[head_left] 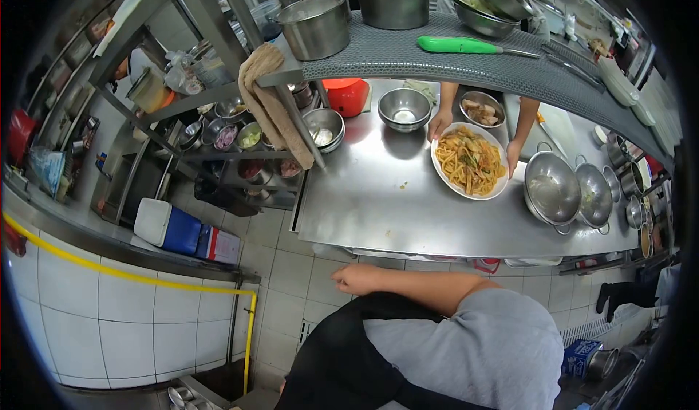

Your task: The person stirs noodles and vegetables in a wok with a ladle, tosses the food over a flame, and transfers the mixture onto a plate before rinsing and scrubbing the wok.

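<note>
My right hand [355, 279] hangs in front of the near edge of the steel counter [364, 224], my bare forearm bent across my body. Its fingers look curled, and I see nothing in them. My left hand is out of sight. Across the counter, two hands of another person [441, 122] hold an oval white plate [442, 175] of noodles [470, 161] by its sides. The plate is tilted a little toward me. Beside it are a bowl of meat pieces [482, 110] and steel bowls [405, 108].
Above the counter runs a shelf [378, 62] with pots [314, 30] and a green-handled utensil [459, 44]. A towel [269, 97] hangs on its post. Two-handled strainers or woks [553, 184] stand at the right. A blue-and-white cooler [169, 224] sits at lower left.
</note>
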A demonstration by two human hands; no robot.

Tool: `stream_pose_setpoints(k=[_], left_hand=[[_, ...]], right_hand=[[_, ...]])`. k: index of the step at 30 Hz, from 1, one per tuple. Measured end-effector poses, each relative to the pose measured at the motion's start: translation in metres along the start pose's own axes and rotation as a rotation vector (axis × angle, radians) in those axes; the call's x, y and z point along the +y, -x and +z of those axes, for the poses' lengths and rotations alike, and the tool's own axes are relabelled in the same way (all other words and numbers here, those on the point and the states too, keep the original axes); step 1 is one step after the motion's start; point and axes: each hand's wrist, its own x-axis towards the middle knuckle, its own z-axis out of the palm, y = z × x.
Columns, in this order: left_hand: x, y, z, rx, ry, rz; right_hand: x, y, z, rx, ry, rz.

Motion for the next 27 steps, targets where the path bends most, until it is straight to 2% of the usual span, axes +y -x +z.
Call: stream_pose_setpoints(k=[7,9,12,13,16,18,19,20,21,22,23,24,26,27], left_hand=[[0.029,-0.010,0.018,-0.017,-0.363,-0.052],[0.022,-0.003,0.022,0.005,-0.413,-0.095],[0.001,0.019,0.029,0.079,-0.418,-0.186],[-0.014,0.034,0.029,0.119,-0.396,-0.234],[-0.083,0.105,0.050,0.280,-0.216,-0.449],[-0.124,0.163,0.098,0.378,-0.033,-0.628],[-0.235,0.141,0.126,0.426,0.206,-0.407],[-0.239,0.148,0.138,0.462,0.282,-0.495],[-0.222,0.169,0.144,0.568,0.323,-0.504],[-0.250,0.173,0.168,0.667,0.402,-0.551],[-0.243,0.188,0.179,0.690,0.524,-0.677],[-0.253,0.199,0.195,0.820,0.569,-0.697],[-0.287,0.207,0.224,0.855,0.991,-0.791],[-0.288,0.215,0.236,0.892,1.059,-0.810]], right_hand=[[0.002,-0.031,-0.023,-0.106,0.077,-0.022],[0.007,-0.042,-0.016,0.021,0.056,-0.132],[-0.024,-0.055,-0.021,-0.213,0.174,-0.115],[-0.026,-0.062,-0.010,-0.247,0.161,-0.169],[-0.056,-0.080,0.012,-0.489,0.236,-0.256],[-0.069,-0.100,0.035,-0.619,0.278,-0.388],[-0.083,-0.108,0.046,-0.699,0.279,-0.390],[-0.104,-0.114,0.056,-0.778,0.290,-0.387],[-0.122,-0.119,0.072,-0.903,0.357,-0.491],[-0.137,-0.124,0.089,-0.936,0.363,-0.488],[-0.150,-0.131,0.105,-0.957,0.366,-0.477],[-0.168,-0.134,0.126,-1.050,0.426,-0.556],[-0.204,-0.136,0.176,-1.118,0.460,-0.708],[-0.230,-0.129,0.197,-1.172,0.488,-0.758]])
